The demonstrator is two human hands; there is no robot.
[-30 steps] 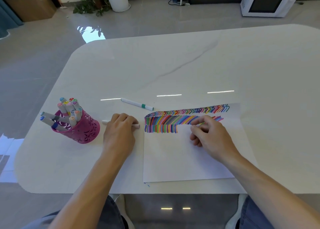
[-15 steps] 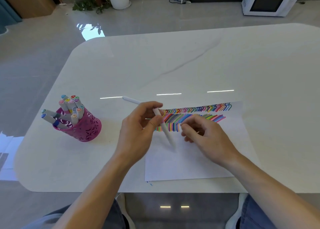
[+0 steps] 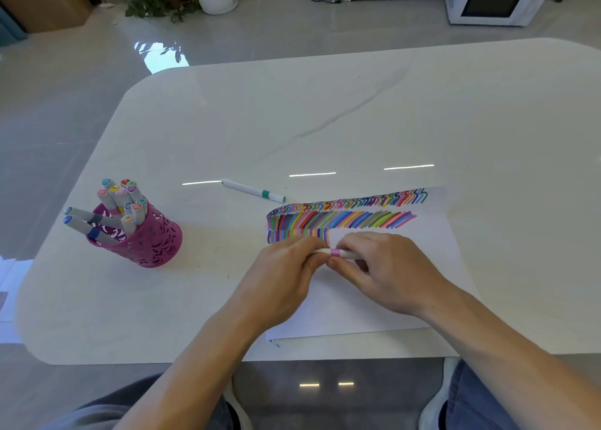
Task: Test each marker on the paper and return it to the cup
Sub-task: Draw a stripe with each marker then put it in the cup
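Together, left hand [image 3: 284,278] and right hand [image 3: 388,273], each grip clamped on pink-banded marker [image 3: 335,253], above paper [image 3: 435,244]

A white marker with a pink band [image 3: 335,253] is held level between the left hand [image 3: 286,276] and right hand [image 3: 387,273], over a white paper sheet [image 3: 374,309] bearing rows of coloured strokes. A white green-banded marker [image 3: 253,190] lies just beyond the sheet. Left, a magenta perforated cup [image 3: 146,241] holds capped grey markers [image 3: 120,202].
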